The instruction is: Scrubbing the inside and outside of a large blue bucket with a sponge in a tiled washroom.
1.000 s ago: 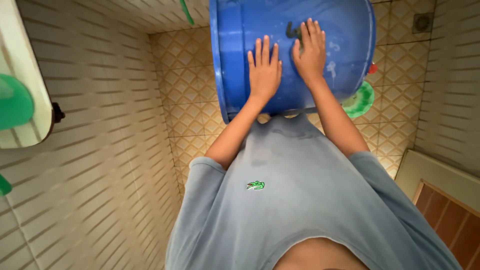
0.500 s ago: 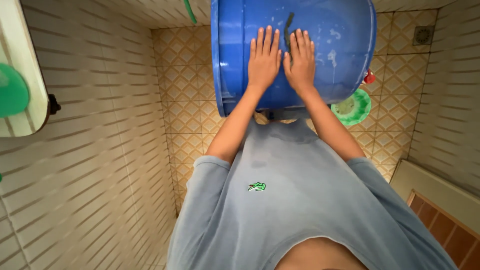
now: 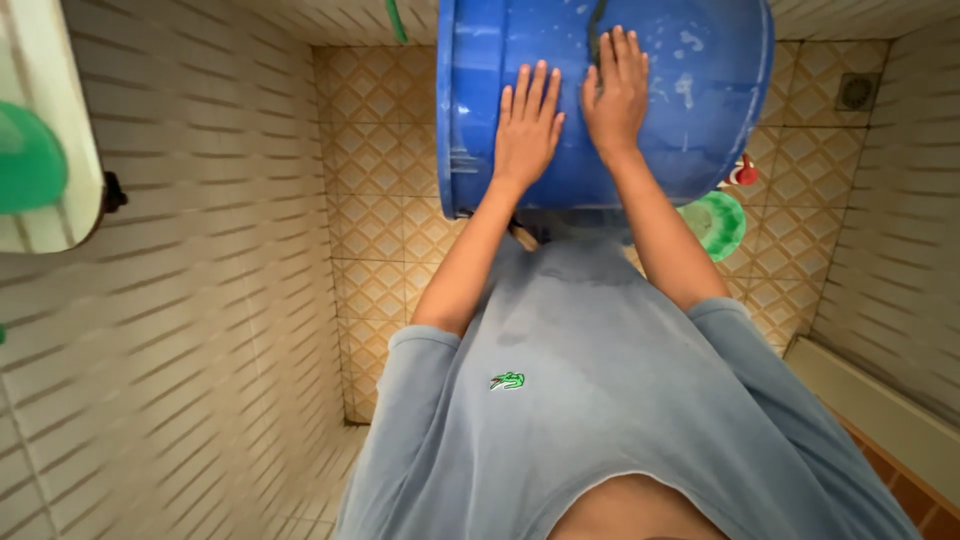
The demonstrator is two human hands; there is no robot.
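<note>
Both hands are laid flat on the wall of the bucket (image 3: 700, 110), the left hand (image 3: 527, 130) just beside the right hand (image 3: 615, 95) and slightly nearer the body. The bucket's rim (image 3: 447, 110) is found left of the left hand. Below and right of the right hand, a small dish (image 3: 722, 222) is set on the tiled floor (image 3: 390, 230), partly hidden behind the bucket. A floor drain (image 3: 858, 92) is placed further right. A wall mirror (image 3: 45, 140) is hung far to the left.

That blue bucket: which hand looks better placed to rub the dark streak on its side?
Probably the right hand: its fingertips lie beside the dark streak on the blue bucket. The left hand rests flat, lower down.
</note>
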